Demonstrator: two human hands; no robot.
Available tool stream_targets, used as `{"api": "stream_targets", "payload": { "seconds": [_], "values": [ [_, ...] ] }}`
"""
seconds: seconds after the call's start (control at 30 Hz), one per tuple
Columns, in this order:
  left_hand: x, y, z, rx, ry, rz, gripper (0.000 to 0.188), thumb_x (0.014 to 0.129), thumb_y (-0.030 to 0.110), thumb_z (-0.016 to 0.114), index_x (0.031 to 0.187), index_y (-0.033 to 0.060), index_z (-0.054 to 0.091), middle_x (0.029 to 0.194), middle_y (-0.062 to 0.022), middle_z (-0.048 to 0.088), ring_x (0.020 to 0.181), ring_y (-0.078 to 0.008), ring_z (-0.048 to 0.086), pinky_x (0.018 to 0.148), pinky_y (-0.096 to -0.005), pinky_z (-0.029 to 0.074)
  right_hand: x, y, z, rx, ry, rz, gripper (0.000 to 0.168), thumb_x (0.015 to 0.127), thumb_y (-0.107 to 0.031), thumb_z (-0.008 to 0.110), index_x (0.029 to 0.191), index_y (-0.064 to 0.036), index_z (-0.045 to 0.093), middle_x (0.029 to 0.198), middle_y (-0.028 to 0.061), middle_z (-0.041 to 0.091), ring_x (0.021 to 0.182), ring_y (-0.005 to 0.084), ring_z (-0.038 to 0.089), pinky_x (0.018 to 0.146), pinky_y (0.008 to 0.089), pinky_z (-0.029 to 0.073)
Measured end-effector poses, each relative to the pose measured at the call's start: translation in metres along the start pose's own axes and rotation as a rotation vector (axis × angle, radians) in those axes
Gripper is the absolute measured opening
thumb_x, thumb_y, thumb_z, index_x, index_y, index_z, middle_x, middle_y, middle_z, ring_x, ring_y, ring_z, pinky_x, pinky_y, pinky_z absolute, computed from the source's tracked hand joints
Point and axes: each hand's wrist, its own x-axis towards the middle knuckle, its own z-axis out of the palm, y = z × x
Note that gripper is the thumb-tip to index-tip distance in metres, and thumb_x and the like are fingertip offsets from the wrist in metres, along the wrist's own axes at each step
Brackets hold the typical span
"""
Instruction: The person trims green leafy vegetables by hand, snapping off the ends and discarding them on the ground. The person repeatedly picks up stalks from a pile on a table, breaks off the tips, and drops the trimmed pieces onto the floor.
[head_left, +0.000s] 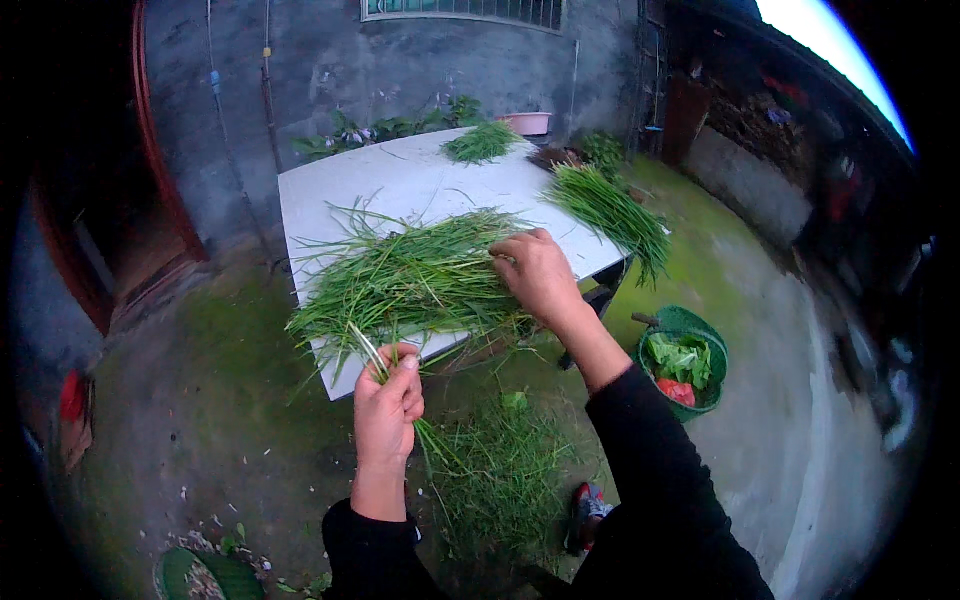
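Observation:
A large loose heap of long chive-like greens covers the front of a white tabletop. My left hand, just off the table's near edge, grips a few stalks. Their pale ends point up over the table, and the leaves trail down below the fist. At the right end of the heap is my right hand, its fingers curled over the greens; whether it pinches any is hidden. A neater bundle of greens overhangs the table's right edge. A smaller bunch lies at the far edge.
Scattered green trimmings cover the ground below the table, beside a shoe. A green basket holding leaves and something red stands at the right. Another green container sits lower left. A pink basin is behind the table.

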Motion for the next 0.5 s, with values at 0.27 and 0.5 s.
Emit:
{"api": "stream_targets", "payload": {
  "seconds": [0.27, 0.5],
  "values": [
    [-0.002, 0.008, -0.006, -0.011, -0.028, -0.011, 0.006, 0.085, 0.008, 0.056, 0.091, 0.0054, 0.056, 0.057, 0.0040, 0.036, 0.043, -0.0036, 0.030, 0.036, -0.0179, 0.022, 0.020, -0.008, 0.000, -0.085, -0.049, 0.034, 0.009, 0.073, -0.013, 0.062, 0.080, -0.009, 0.064, 0.080, 0.0068, 0.059, 0.089, 0.0270, 0.052, 0.075, 0.0422, 0.041],
    [-0.006, 0.010, -0.004, 0.000, -0.036, -0.015, 0.007, 0.085, 0.008, 0.057, 0.090, 0.0049, 0.056, 0.057, 0.0040, 0.036, 0.043, -0.0034, 0.031, 0.036, -0.0178, 0.022, 0.003, -0.017, -0.040, 0.653, 0.204, 0.370, 0.006, 0.081, -0.009, 0.060, 0.080, -0.003, 0.059, 0.081, 0.0058, 0.062, 0.072, 0.0157, 0.057, 0.065, 0.0266, 0.044]
  ]
}}
